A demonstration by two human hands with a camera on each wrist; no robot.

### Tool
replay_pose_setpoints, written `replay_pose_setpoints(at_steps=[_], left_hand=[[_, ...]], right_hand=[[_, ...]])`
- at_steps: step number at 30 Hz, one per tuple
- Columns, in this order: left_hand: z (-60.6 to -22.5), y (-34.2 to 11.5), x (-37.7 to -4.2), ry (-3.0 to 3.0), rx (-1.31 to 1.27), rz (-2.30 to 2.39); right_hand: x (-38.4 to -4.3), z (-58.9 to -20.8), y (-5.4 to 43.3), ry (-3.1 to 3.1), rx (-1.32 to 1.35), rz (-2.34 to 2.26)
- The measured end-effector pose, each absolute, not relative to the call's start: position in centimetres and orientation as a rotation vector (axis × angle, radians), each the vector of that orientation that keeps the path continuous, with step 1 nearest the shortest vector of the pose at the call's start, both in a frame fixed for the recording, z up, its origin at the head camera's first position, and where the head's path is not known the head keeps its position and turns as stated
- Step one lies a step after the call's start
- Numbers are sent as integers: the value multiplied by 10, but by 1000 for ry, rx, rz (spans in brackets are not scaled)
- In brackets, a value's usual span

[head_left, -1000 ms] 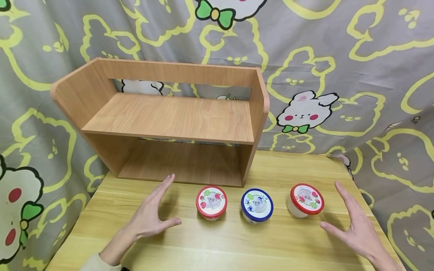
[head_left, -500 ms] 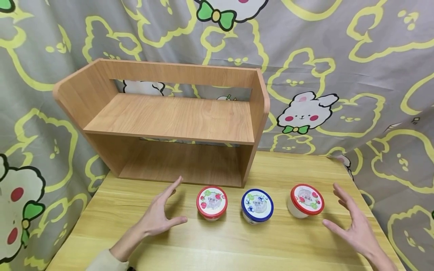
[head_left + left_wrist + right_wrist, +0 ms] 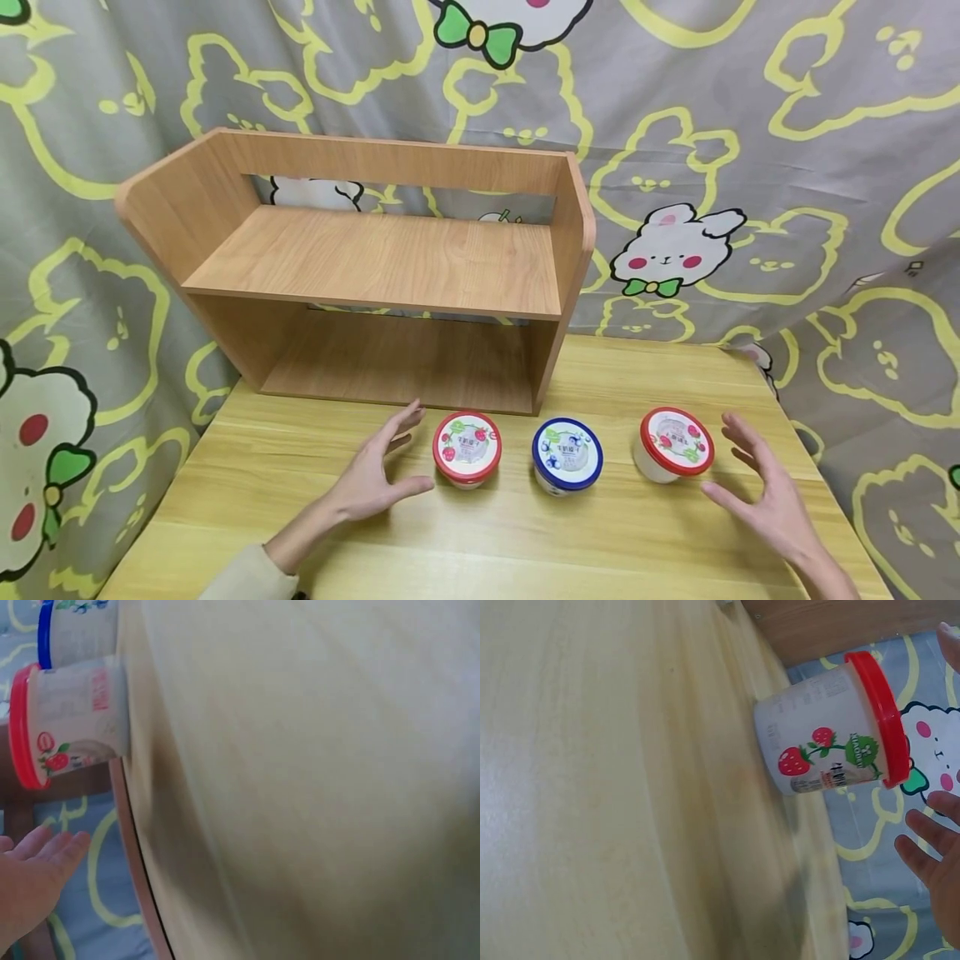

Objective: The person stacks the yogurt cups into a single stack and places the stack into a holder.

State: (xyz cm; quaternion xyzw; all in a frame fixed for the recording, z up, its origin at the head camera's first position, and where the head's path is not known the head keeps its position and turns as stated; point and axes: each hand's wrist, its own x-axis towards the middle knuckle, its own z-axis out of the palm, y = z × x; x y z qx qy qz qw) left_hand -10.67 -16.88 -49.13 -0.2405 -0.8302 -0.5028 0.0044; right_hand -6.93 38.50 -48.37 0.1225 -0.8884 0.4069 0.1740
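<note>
Three lidded cups stand in a row on the table. My left hand (image 3: 375, 479), thumb and fingers spread apart, is just left of a red-lidded cup (image 3: 467, 448) with strawberries on it. In the middle is a blue-lidded cup (image 3: 567, 455) printed with blueberries. To the right, a second red-lidded cup (image 3: 675, 444) has my right hand (image 3: 765, 496) beside it, the fingers parted and holding nothing. The left wrist view shows the left hand's fingers (image 3: 52, 855) below the near red-lidded cup (image 3: 71, 724). Strawberries also mark the cup (image 3: 829, 724) in the right wrist view.
A two-tier wooden shelf (image 3: 375, 258) stands on the table (image 3: 525, 550) behind the cups, its front edge close to the left cup. Behind and at both sides hangs a grey curtain (image 3: 675, 83) with yellow cartoon outlines.
My left hand has moved right, closer to the left red-lidded cup. My right hand has shifted slightly left toward the right cup. The cups stay in place.
</note>
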Motion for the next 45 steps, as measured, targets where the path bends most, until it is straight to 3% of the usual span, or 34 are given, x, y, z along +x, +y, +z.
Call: replay_pose_setpoints(at_steps=[45], left_hand=[[-506,-138,-123,-2798,-662,-1754]], right_hand=[[-83,-522,383,-2675,141,1178]])
